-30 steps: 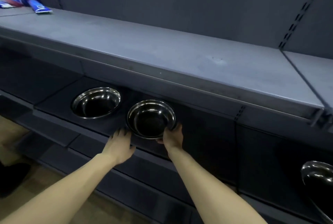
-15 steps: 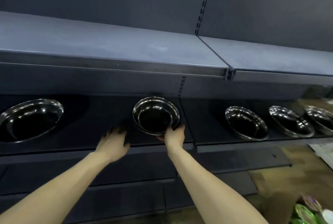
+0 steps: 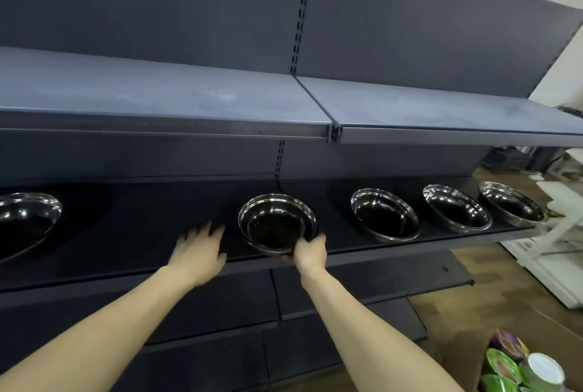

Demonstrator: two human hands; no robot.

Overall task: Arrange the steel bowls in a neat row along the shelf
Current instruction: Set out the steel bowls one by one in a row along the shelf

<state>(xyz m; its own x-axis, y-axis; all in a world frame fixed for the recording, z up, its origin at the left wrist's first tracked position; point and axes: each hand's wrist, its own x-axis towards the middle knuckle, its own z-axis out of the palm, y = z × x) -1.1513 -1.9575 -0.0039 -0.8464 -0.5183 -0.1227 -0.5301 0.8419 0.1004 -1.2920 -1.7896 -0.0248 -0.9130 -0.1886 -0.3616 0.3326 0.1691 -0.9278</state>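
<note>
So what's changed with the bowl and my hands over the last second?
The view swung right, bringing three more bowls into sight. The right hand still grips the held bowl by its near rim, at the shelf front. The left hand stays spread beside it.

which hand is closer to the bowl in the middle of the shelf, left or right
Right. The right hand grips the near rim of the middle bowl. The left hand lies open on the shelf, beside the bowl on its left and apart from it.
</note>
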